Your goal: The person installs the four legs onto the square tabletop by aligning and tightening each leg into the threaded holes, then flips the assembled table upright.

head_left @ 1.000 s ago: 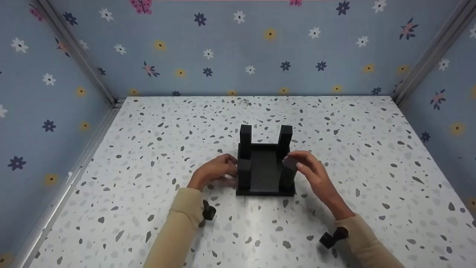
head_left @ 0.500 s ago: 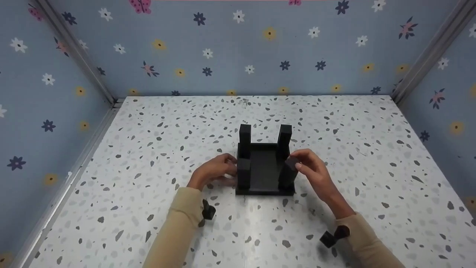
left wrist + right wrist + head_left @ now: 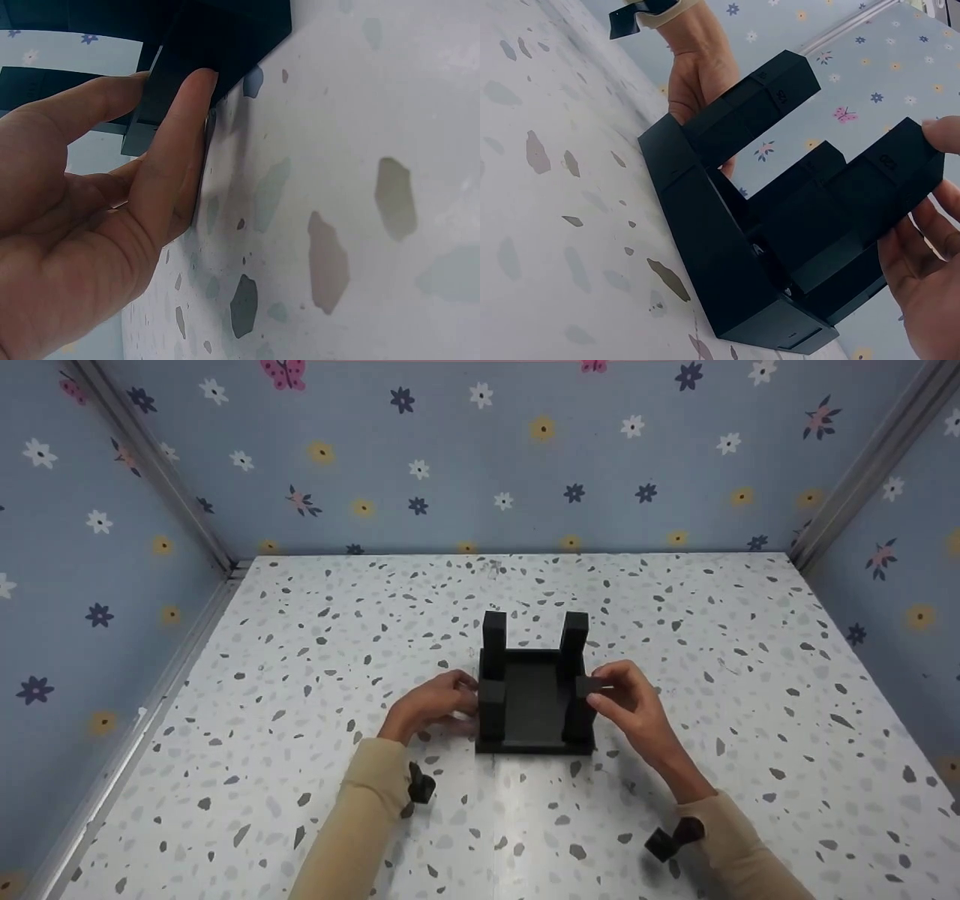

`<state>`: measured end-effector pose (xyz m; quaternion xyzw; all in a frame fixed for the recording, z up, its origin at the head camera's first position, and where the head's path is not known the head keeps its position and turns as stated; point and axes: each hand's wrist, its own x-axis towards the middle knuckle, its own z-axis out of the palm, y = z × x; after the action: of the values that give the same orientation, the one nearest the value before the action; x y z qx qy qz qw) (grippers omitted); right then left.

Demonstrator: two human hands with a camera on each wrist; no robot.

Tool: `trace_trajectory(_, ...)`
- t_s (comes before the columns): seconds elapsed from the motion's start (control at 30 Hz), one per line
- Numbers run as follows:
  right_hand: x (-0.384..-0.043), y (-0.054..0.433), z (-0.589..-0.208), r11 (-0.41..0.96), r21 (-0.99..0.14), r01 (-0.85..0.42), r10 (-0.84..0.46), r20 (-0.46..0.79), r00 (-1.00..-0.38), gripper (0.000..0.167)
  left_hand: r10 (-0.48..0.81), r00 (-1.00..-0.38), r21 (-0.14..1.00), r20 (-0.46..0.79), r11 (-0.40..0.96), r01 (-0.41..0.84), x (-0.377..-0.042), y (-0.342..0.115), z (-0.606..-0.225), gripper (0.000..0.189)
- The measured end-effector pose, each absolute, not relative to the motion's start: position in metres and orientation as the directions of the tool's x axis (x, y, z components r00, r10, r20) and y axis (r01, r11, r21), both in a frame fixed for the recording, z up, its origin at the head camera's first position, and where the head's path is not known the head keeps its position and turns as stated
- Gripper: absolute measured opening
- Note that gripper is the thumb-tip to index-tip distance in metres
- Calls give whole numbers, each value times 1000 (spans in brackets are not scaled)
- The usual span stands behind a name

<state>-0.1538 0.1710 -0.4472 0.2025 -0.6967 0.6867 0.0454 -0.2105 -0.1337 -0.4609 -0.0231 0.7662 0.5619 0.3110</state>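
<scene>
A black tray-like base [image 3: 532, 709] with a raised rim stands on the table, and a square black post rises at each corner. My right hand [image 3: 636, 706] pinches the top of the near-right post [image 3: 580, 718] between thumb and fingers. In the right wrist view this gripped post [image 3: 859, 202] leans a little out of line with the base, a narrow gap showing at its foot. My left hand [image 3: 431, 703] holds the base's left side near the near-left post [image 3: 492, 712]. Its fingers curl against the black edge in the left wrist view; some fingertips are hidden.
Speckled white table [image 3: 375, 607] surrounds the base. Flower-patterned blue panels [image 3: 465, 457] stand behind and at both sides, with metal corner rails [image 3: 161, 461]. The far-left post [image 3: 494, 641] and far-right post [image 3: 574, 637] stand upright behind the hands.
The near-right post's top has turned and squared up with the base, shifting slightly right. My right thumb and fingers have moved with it. The left hand and base stay put.
</scene>
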Motion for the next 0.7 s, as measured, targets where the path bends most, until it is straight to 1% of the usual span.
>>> trace_trajectory(0.2, -155, 170, -449, -18, -932, -363, -203, 359, -911, 30, 322, -809, 858, -493, 334, -390, -209, -133, -460, 46)
trace_trajectory(0.33, -155, 170, -450, 15, -929, -369, -204, 358, -911, 31, 323, -807, 860, -495, 316, -401, -209, -133, -460, 47)
trace_trajectory(0.53, -153, 172, -451, 72, -927, -368, -216, 346, -913, 25, 320, -805, 856, -500, 325, -402, -210, -133, -460, 47)
trace_trajectory(0.7, -154, 172, -449, 68, -927, -369, -212, 348, -913, 26, 312, -804, 849, -506, 348, -399, -210, -134, -461, 48)
